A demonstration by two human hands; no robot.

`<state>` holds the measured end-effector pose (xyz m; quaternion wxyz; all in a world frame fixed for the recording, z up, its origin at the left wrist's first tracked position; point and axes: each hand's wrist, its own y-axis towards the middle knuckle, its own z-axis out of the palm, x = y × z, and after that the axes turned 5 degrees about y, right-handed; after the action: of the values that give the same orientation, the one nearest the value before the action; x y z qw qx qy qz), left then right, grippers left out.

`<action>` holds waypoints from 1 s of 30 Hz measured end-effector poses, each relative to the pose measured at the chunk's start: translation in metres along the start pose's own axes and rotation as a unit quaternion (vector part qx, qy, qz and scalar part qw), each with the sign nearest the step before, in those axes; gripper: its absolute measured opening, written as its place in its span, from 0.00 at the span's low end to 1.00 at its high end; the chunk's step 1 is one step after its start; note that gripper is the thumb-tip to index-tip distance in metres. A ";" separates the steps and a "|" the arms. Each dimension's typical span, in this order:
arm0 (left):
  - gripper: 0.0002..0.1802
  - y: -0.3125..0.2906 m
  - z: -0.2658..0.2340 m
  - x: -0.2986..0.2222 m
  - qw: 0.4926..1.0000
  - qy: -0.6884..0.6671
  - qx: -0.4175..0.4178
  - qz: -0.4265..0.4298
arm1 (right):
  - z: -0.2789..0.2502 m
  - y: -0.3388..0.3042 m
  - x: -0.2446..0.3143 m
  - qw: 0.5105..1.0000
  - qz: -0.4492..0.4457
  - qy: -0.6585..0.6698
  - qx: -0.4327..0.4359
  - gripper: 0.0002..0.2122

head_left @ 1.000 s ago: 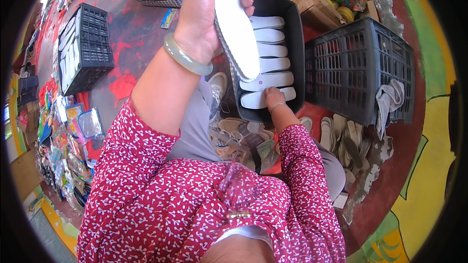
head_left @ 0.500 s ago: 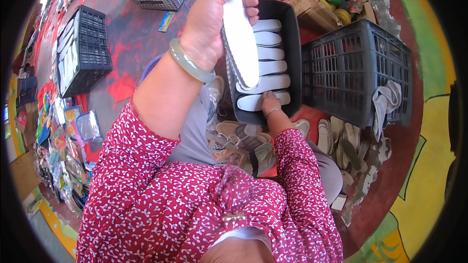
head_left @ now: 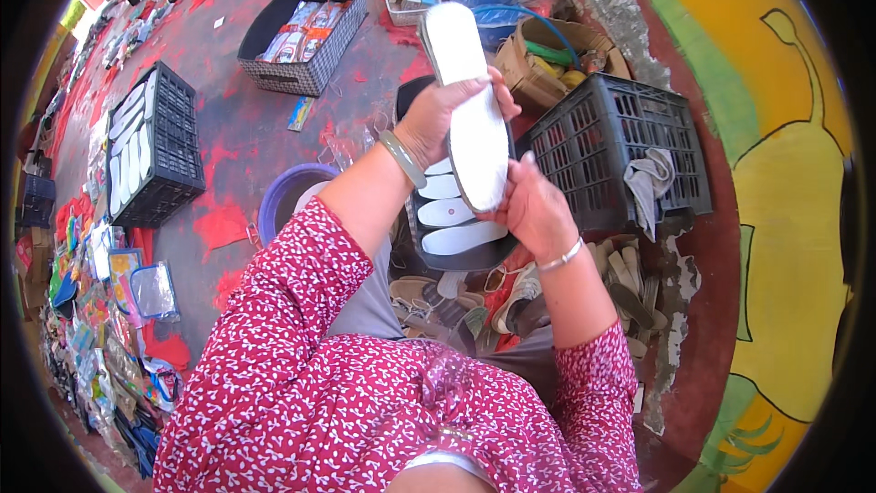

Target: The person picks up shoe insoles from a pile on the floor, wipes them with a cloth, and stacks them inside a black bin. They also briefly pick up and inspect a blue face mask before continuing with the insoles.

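Both hands' grips clasp one white insole (head_left: 473,110).

Matt foam, hard plastic, rough floor

The white sole (head_left: 470,110) looks matt and smooth; the dark crate (head_left: 611,146) is rigid plastic; the painted floor (head_left: 237,146) looks rough and worn.

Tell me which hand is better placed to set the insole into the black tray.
Probably right. The right hand grips the insole's lower end, directly above the black tray of insoles. The left hand holds its middle, higher up.
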<state>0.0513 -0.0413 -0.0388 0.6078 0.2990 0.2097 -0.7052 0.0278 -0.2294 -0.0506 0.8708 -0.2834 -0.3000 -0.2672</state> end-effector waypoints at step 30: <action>0.18 0.023 0.008 0.024 0.995 -0.055 -0.079 0.035 | -0.027 -0.055 -0.024 0.970 -0.118 0.094 -0.189 0.17</action>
<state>0.0707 -0.0683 -0.0472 0.6644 0.2182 0.2203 -0.6801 -0.0136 -0.2787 -0.0662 0.7879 -0.3793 -0.1919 -0.4455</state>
